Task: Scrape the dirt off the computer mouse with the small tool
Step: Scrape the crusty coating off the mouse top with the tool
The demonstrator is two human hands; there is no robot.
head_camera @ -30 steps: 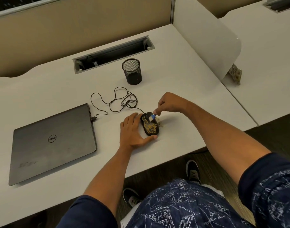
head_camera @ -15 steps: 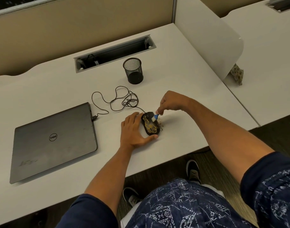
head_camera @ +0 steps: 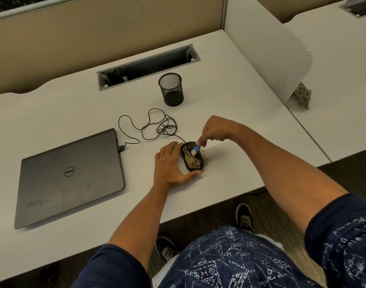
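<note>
— Black plastic smeared with yellowish dirt: that is the computer mouse [head_camera: 192, 157], lying on the white desk [head_camera: 229, 96] close to its near edge, between the person's two hands.

— And who holds it?

— The left hand [head_camera: 171, 165] braces it. The fingers lie fairly straight along the mouse's left flank, and the thumb hooks round the near end, touching it.

— The right hand [head_camera: 216, 129]?

— It comes in from the far right side, fingers curled, pinching the small tool [head_camera: 195, 150], a blue thing with a pale working end. That end rests on the front half of the mouse, on the dirt. Which part of the handle the fingertips cover cannot be told.

— Anything loose on the desk?

— A little heap of brownish crumbs [head_camera: 206, 157] just beside the mouse's right edge.

— What surrounds them?

— The mouse's thin black cable [head_camera: 155, 125] runs back in tangled loops and plugs into the side of a closed grey laptop [head_camera: 70, 175], which lies well to the left. A black mesh pen cup [head_camera: 171, 89] stands upright beyond the loops. Behind that, a long cable slot [head_camera: 148, 66] is cut into the desktop. A white divider panel [head_camera: 267, 53] rises on the right, with a small mottled object [head_camera: 302, 95] half hidden behind its lower corner.

— Does anything block the mouse?

— Only the right hand's knuckles overhang its front end.
</note>
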